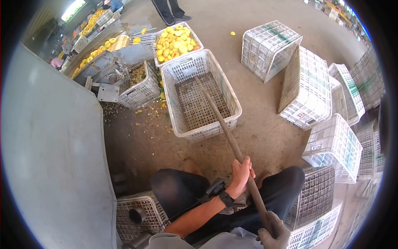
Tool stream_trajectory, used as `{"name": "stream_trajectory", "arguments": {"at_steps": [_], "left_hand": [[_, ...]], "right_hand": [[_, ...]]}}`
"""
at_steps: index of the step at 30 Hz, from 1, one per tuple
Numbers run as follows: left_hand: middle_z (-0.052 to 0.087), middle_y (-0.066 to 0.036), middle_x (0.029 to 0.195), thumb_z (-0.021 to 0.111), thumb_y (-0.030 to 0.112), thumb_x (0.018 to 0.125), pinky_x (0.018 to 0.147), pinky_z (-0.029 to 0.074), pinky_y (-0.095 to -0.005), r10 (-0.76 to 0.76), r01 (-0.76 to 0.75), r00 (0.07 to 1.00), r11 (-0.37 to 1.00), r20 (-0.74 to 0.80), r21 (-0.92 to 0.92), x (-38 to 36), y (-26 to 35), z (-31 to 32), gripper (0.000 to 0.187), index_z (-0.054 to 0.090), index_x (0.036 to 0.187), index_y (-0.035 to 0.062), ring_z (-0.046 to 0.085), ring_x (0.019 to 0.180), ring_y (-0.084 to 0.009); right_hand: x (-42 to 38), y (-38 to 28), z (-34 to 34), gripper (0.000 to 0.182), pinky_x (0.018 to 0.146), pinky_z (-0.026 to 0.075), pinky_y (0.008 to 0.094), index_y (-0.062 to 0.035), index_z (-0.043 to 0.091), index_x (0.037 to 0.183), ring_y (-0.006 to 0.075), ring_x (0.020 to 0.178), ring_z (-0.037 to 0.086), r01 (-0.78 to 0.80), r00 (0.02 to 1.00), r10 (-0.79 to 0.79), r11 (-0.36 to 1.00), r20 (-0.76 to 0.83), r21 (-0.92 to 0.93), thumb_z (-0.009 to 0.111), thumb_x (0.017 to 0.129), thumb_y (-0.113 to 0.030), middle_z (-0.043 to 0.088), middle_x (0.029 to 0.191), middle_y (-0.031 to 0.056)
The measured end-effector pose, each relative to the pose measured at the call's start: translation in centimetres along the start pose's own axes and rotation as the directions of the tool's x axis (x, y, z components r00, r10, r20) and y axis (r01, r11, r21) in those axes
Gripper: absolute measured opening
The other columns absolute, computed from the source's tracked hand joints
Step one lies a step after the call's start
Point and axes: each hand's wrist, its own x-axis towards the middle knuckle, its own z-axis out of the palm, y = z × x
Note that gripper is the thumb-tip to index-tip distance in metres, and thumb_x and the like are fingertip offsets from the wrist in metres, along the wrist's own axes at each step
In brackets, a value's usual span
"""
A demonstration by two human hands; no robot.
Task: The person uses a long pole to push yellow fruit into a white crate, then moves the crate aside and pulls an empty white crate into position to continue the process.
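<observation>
- Smooth grey metal panel [58,137]: tall, along the left side; best to swing the near end of the pole away from it, as there seems to be more room on the right.
- White plastic lattice crates [309,89]: on their sides and stacked along the right; wide sideways sweeps could knock them, so short strokes look safer.
- Off-white plastic crate with a dirty slatted floor [171,106]: upright at centre, mouth up, with the pole's far end inside its outline. Pressure is best kept low and even, since a hard push on one wall could skid or tip it.
- White plastic crate heaped with yellow and orange fruit pieces [199,33]: just beyond the centre crate and very close to it; a jolt might spill the heap.
- Long brown wooden pole [230,139]: slanting from the near right over the centre crate's near rim, its tip towards the far wall. Whether it touches the rim or floor, I cannot tell.
- Bare left hand with a black wristband [240,176]: fingers clenched round the pole's middle, well placed to steer.
- Greyish right hand, perhaps gloved [277,232]: fingers grasping the near end; small moves here would swing the tip widely, so slow ones suit best.
</observation>
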Motion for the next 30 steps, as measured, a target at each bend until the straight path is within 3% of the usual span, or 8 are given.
{"name": "stream_trajectory", "arguments": {"at_steps": [3, 6, 9, 12, 13, 21, 24, 30], "left_hand": [[0.049, -0.002, 0.061, 0.056, 0.022, 0.096, 0.041, 0.037, -0.0334, 0.048, -0.05, 0.998, 0.997, -0.037, -0.054, 1.3, 1.2, 0.6, 0.035, 0.048, 0.065, 0.0075, 0.052, 0.041, -0.0172], [0.049, -0.001, 0.061, 0.057, 0.021, 0.096, 0.041, 0.038, -0.0322, 0.072, -0.073, 0.997, 0.993, -0.02, -0.097, 3.8, 2.3, 0.7, 0.033, 0.049, 0.067, 0.0079, 0.051, 0.04, -0.0164], [0.049, 0.0, 0.062, 0.057, 0.02, 0.096, 0.04, 0.039, -0.0303, 0.098, -0.102, 0.994, 0.987, -0.038, -0.124, 6.0, 4.0, 0.9, 0.029, 0.05, 0.07, 0.0089, 0.051, 0.041, -0.0146], [0.05, 0.0, 0.063, 0.057, 0.019, 0.095, 0.04, 0.038, -0.0299, 0.153, -0.16, 0.987, 0.972, -0.056, -0.17, 8.0, 6.1, 0.7, 0.027, 0.051, 0.071, 0.0092, 0.051, 0.041, -0.0142], [0.052, -0.001, 0.064, 0.057, 0.018, 0.095, 0.039, 0.037, -0.0301, 0.173, -0.175, 0.984, 0.968, -0.027, -0.18, 8.9, 6.8, 0.1, 0.027, 0.051, 0.071, 0.0095, 0.051, 0.042, -0.0148], [0.055, -0.003, 0.063, 0.062, 0.02, 0.093, 0.04, 0.038, -0.0317, 0.197, -0.203, 0.979, 0.955, -0.047, -0.217, 16.4, 11.0, -1.0, 0.03, 0.05, 0.066, 0.013, 0.051, 0.041, -0.0173], [0.054, -0.002, 0.062, 0.062, 0.02, 0.093, 0.041, 0.039, -0.0319, 0.245, -0.245, 0.969, 0.934, -0.03, -0.261, 18.6, 12.5, -1.4, 0.03, 0.051, 0.067, 0.0131, 0.051, 0.042, -0.0177], [0.053, -0.001, 0.061, 0.059, 0.022, 0.095, 0.047, 0.044, -0.0327, 0.225, -0.196, 0.973, 0.929, 0.056, -0.315, 25.1, 15.2, -2.1, 0.025, 0.052, 0.072, 0.0152, 0.05, 0.046, -0.0174]], "right_hand": [[1.8, -0.8, -0.2, 0.053, 0.079, 0.054, 0.028, 0.0029, 0.057, 0.139, 0.0171, 0.095, 0.067, 0.251, 0.968, -0.246, 0.946, 0.053, -0.206, 0.066, 0.087, 0.003, 0.066, 0.126, 0.0139], [3.6, -3.0, 0.6, 0.054, 0.069, 0.053, 0.0269, 0.0024, 0.057, 0.139, 0.0146, 0.082, 0.066, 0.132, 0.99, -0.129, 0.99, 0.057, -0.055, 0.066, 0.086, 0.004, 0.067, 0.12, 0.0131], [6.1, -3.6, 1.7, 0.049, 0.07, 0.054, 0.0282, -0.0009, 0.06, 0.137, 0.0174, 0.08, 0.067, 0.276, 0.96, -0.274, 0.961, 0.052, -0.031, 0.066, 0.088, -0.001, 0.068, 0.114, 0.0112], [7.9, -6.3, 3.5, 0.049, 0.069, 0.054, 0.0314, 0.0104, 0.061, 0.127, 0.0195, 0.073, 0.069, 0.466, 0.883, -0.468, 0.859, 0.047, -0.212, 0.066, 0.081, -0.007, 0.071, 0.092, 0.017], [8.3, -7.6, 3.8, 0.051, 0.076, 0.054, 0.0323, 0.0093, 0.059, 0.129, 0.0199, 0.079, 0.07, 0.473, 0.88, -0.468, 0.848, 0.081, -0.24, 0.066, 0.082, -0.007, 0.071, 0.092, 0.0187], [13.5, -10.3, 6.4, 0.043, 0.077, 0.054, 0.0354, 0.0041, 0.063, 0.127, 0.0261, 0.083, 0.072, 0.603, 0.795, -0.596, 0.756, 0.113, -0.254, 0.068, 0.088, -0.015, 0.07, 0.096, 0.0216], [16.0, -10.3, 8.0, 0.045, 0.079, 0.055, 0.0444, -0.0041, 0.066, 0.125, 0.04, 0.091, 0.069, 0.628, 0.771, -0.63, 0.733, 0.086, -0.26, 0.07, 0.087, -0.028, 0.07, 0.102, 0.0229], [19.8, -13.3, 9.8, 0.046, 0.081, 0.054, 0.0441, -0.0006, 0.068, 0.12, 0.0397, 0.094, 0.069, 0.658, 0.747, -0.661, 0.721, 0.067, -0.218, 0.071, 0.088, -0.033, 0.071, 0.105, 0.0212]]}}
